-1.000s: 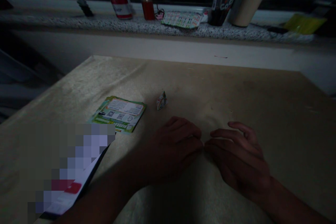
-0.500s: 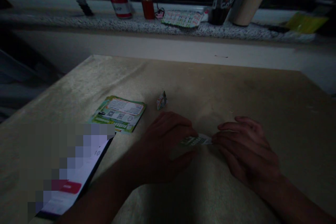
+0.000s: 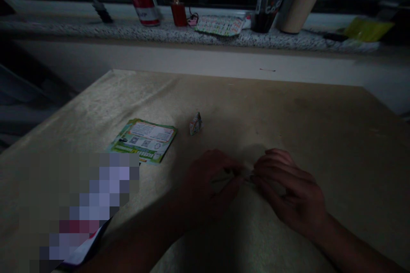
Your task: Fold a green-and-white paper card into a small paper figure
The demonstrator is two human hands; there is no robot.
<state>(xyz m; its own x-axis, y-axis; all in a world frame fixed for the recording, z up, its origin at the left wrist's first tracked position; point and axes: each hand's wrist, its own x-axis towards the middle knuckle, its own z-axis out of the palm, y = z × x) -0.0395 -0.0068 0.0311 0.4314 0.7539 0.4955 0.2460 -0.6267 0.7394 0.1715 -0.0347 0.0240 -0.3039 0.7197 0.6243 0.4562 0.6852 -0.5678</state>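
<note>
Both my hands are low over the table, fingertips close together around a small folded slip of printed paper [image 3: 247, 174]. My left hand [image 3: 209, 183] is closed in a pinch on the slip's left part, and its fingers hide most of it. From the other side, the thumb and fingers of my right hand [image 3: 291, 192] pinch the slip's right end. Beyond my left hand, a small folded paper piece [image 3: 196, 124] stands on the table. To its left lies a stack of green and white printed leaflets [image 3: 147, 138].
A phone [image 3: 85, 249], largely blurred out, lies at the left beside my forearm. Behind the table [image 3: 256, 102] runs a speckled stone sill [image 3: 121, 32] holding a red can [image 3: 145, 6], a red bottle [image 3: 178, 13], a crumpled wrapper [image 3: 219, 25], a dark-filled cup [image 3: 267, 8] and a cardboard tube [image 3: 304, 0].
My right hand has moved slightly left, closer to my left hand. My left fingers have closed to a pinch, and less of the paper slip shows now.
</note>
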